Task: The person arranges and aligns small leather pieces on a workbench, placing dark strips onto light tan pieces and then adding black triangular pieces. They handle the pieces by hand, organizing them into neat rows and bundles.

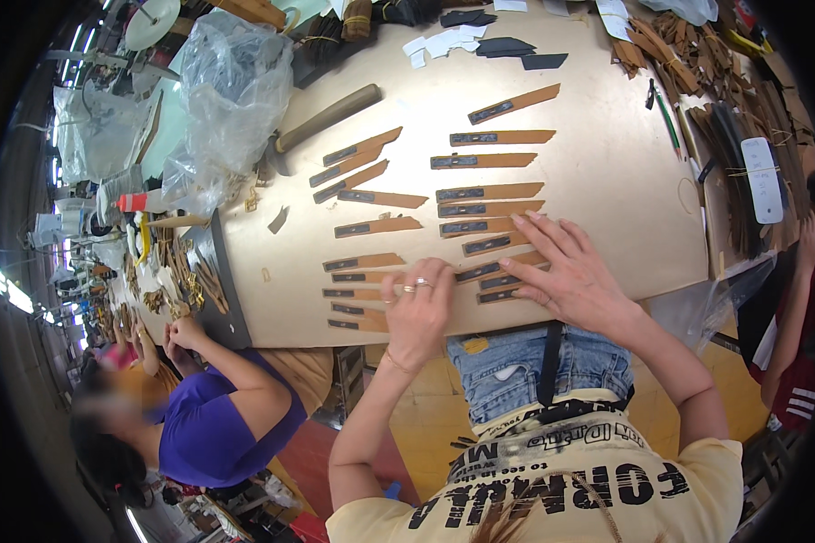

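a brown wooden-handled hammer [330,118] lies near a crumpled clear plastic bag [235,81]. flat black pieces [504,47] sit beside small white paper pieces [444,42]. at right, a slim green pen-like stick [666,119] lies near a white rounded card [761,181]. a purple-topped co-worker [213,430] is at left.

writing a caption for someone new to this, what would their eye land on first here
Probably the two columns of brown strips with dark patches, laid out on the pale worktable, with the left hand and right hand at their near ends. Next, perhaps, the wooden-handled tool beyond the left column and the crumpled clear plastic at upper left.
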`<state>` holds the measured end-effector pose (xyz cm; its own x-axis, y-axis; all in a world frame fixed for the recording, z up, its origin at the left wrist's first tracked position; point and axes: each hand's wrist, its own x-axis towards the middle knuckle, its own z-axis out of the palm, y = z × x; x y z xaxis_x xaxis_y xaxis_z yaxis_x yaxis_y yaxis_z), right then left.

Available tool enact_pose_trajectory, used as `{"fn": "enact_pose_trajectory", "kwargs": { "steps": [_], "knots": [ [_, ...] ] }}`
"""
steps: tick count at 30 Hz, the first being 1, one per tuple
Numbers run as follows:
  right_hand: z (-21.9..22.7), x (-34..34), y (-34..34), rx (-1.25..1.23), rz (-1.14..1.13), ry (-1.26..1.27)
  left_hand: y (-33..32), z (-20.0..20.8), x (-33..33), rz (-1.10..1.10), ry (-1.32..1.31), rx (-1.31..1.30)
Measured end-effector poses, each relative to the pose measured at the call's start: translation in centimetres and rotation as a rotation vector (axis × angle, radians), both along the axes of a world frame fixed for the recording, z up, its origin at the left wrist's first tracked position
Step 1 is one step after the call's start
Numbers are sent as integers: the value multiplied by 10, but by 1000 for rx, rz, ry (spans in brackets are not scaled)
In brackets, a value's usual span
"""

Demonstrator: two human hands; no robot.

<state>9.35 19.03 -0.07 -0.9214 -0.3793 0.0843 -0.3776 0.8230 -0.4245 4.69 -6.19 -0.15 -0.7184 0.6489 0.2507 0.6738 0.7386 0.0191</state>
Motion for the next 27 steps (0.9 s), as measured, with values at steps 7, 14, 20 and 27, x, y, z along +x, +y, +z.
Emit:
{"fn": "enact_pose_trajectory", "kwargs": {
  "steps": [7,14,20,27],
  "knots": [
    [-1,2,1,29,23,35,-24,20,-7,447,-94,454],
    [7,-33,42,-185,-221,308,45,16,49,-127,-334,575],
    [8,-153,117,-250,-488,165,108,8,80,-426,-463,545],
    [2,-244,103,-40,-545,-50,112,18,52,-277,-450,611]
  ]
}}
